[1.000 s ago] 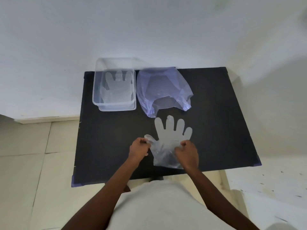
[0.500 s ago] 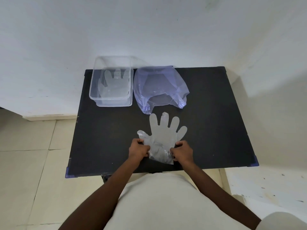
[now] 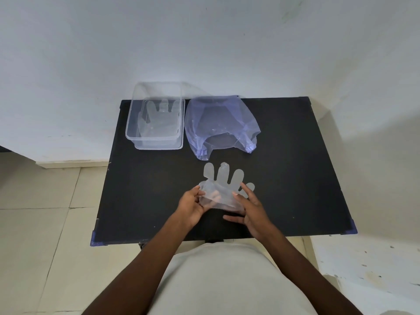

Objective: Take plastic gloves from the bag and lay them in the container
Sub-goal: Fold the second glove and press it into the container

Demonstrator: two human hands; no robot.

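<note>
Glove (image 3: 223, 178) of clear plastic lies near the front middle of the black desk (image 3: 295, 178), fingers pointing away, its cuff bunched and lifted. Left hand (image 3: 193, 204) pinches the cuff's left edge; right hand (image 3: 248, 208) holds the right edge with fingers spread. Behind sit the purple bag (image 3: 218, 126) and, left of it, the clear container (image 3: 154, 123) with gloves inside.

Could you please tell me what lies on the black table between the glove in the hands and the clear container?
In the head view, only bare black table separates the thin clear plastic glove from the clear rectangular plastic container; the bluish plastic bag lies beside the container.
</note>
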